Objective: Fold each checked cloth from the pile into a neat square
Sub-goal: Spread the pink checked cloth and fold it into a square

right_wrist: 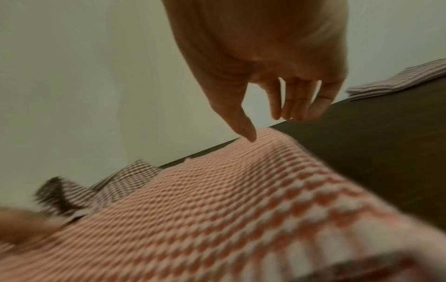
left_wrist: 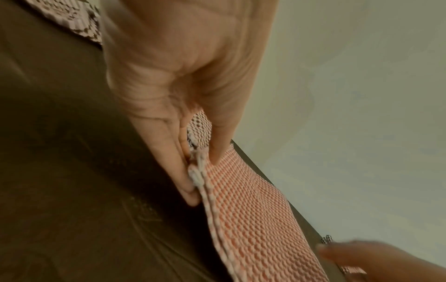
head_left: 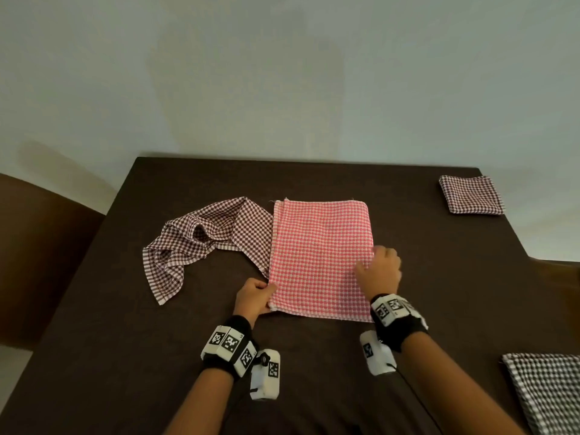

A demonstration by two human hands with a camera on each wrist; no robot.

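A pink checked cloth lies folded in a tall rectangle at the middle of the dark table. My left hand pinches its near left corner, thumb on top and fingers under the doubled hem of the pink cloth. My right hand hovers over the right edge, fingers relaxed and holding nothing; in the right wrist view the right hand hangs just above the pink cloth. A crumpled brown checked cloth lies to the left, partly under the pink one.
A folded brown checked square sits at the far right corner. A dark checked cloth lies at the near right edge. A brown chair back stands left of the table. A pale wall rises behind.
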